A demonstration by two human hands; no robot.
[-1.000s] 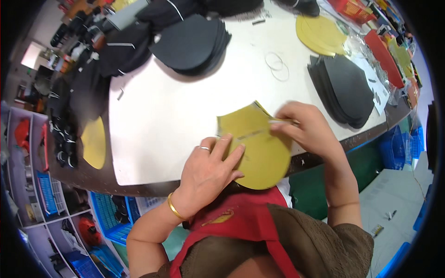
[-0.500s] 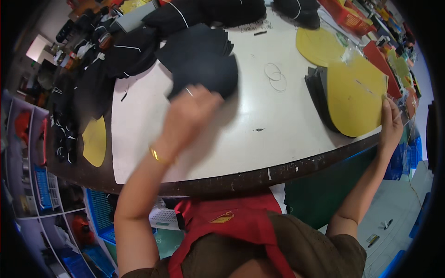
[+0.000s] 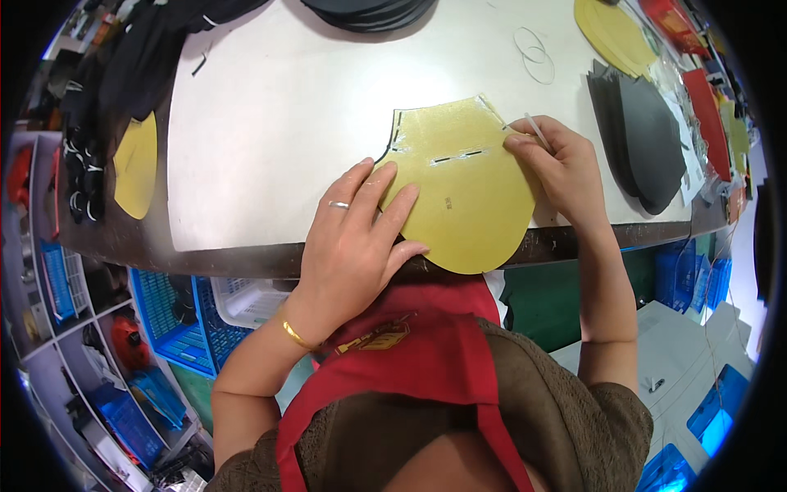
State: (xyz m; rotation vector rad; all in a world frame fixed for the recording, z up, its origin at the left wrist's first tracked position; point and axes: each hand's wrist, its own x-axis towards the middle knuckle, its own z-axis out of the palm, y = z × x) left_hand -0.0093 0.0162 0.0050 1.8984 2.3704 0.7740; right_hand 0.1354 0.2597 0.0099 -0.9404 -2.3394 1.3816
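Note:
A yellow pattern template with narrow slots and clear tape lies at the table's near edge, its rounded end overhanging toward me. Black shows through its slots and along its upper left edge, so a black piece seems to lie beneath. My left hand, with a ring and a gold bracelet, rests flat on the template's left side, fingers spread. At the upper right edge my right hand is closed, with a slim white pen-like stick between the fingers and the thumb against the template.
A stack of black cut pieces lies to the right, another black stack at the far side. Thin white loops lie on the white board. Yellow templates sit far right, and one at left. Blue crates stand below.
The yellow template has come from the right to the near middle, under both hands. My left hand has left the black pieces. My right hand now holds the white stick. The view has shifted.

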